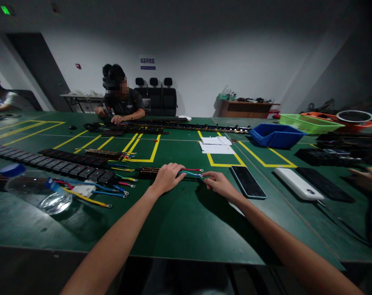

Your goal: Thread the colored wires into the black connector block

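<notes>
My left hand [167, 178] wraps over the end of a dark strip [147, 172] with copper-coloured lines, its fingers closed on it. From under that hand a red wire [192, 169] and a blue-green wire [190, 174] stick out to the right, with metal ring lugs at their tips. My right hand [215, 182] is at the blue-green wire's lug, its index finger extended to the tip and the other fingers curled. Whether it pinches the lug is too small to tell. Left of my left hand, black segmented strips [72, 166] end in coloured wires with lugs.
A clear bottle [35, 190] lies at the left. Right of my hands are a phone [248, 181], a white power bank [298, 183] and a blue bin [276, 136]. White papers [217, 145] lie beyond. A person [124, 100] works across the table; another person's hand [368, 178] is far right.
</notes>
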Demonstrator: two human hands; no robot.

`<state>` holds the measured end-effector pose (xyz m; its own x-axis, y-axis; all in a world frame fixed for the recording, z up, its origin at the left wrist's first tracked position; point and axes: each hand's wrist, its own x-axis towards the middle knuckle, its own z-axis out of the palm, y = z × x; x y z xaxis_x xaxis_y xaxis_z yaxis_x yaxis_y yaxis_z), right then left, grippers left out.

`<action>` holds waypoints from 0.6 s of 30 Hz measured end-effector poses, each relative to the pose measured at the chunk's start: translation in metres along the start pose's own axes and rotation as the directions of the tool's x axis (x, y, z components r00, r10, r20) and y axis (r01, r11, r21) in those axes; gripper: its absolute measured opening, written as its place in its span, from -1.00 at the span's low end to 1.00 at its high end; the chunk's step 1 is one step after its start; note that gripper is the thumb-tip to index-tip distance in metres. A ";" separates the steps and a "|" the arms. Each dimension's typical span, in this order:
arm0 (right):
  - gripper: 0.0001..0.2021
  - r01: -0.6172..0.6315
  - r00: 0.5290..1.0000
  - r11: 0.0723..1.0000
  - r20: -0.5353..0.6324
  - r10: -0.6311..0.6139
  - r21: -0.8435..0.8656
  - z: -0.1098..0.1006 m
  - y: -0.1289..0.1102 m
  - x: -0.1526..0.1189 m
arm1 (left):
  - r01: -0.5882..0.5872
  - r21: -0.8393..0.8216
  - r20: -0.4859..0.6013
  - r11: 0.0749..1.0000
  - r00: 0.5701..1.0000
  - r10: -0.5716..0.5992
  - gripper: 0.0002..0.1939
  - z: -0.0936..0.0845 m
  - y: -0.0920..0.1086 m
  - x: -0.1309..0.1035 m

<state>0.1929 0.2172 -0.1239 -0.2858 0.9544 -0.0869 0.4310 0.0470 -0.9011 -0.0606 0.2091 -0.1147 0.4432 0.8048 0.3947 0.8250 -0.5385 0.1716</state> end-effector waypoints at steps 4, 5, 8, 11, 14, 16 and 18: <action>-0.61 0.000 1.000 1.000 0.002 0.000 -0.002 0.000 -0.002 -0.001 | 0.002 0.002 0.003 1.000 1.000 -0.002 -0.68 0.000 0.000 0.000; -0.60 0.004 1.000 1.000 0.000 -0.004 -0.003 0.000 -0.002 -0.001 | 0.002 0.007 0.000 1.000 1.000 -0.002 -0.69 0.000 0.000 0.000; -0.60 0.021 0.999 1.000 -0.026 -0.021 0.007 0.000 -0.003 -0.002 | 0.001 0.021 -0.009 1.000 1.000 0.000 -0.69 0.002 -0.001 0.000; -0.58 0.033 0.996 0.998 -0.080 -0.028 0.054 0.000 -0.004 -0.002 | -0.002 0.022 -0.015 1.000 1.000 0.002 -0.69 0.003 -0.002 0.000; -0.56 0.058 0.989 0.991 -0.142 -0.040 0.124 0.000 -0.006 -0.004 | 0.003 0.012 -0.014 1.000 1.000 -0.003 -0.69 0.003 -0.002 0.000; -0.55 0.087 0.984 0.983 -0.165 -0.060 0.161 0.000 -0.007 -0.005 | 0.006 0.007 -0.008 1.000 1.000 -0.006 -0.69 0.003 -0.002 0.000; -0.53 0.118 0.981 0.975 -0.174 -0.085 0.187 0.000 -0.008 -0.006 | 0.004 0.007 -0.008 1.000 1.000 -0.003 -0.69 0.002 -0.001 0.000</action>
<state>0.1917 0.2107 -0.1158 -0.1676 0.9837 0.0654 0.2268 0.1030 -0.9685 -0.0608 0.2101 -0.1167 0.4377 0.8048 0.4010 0.8290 -0.5338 0.1666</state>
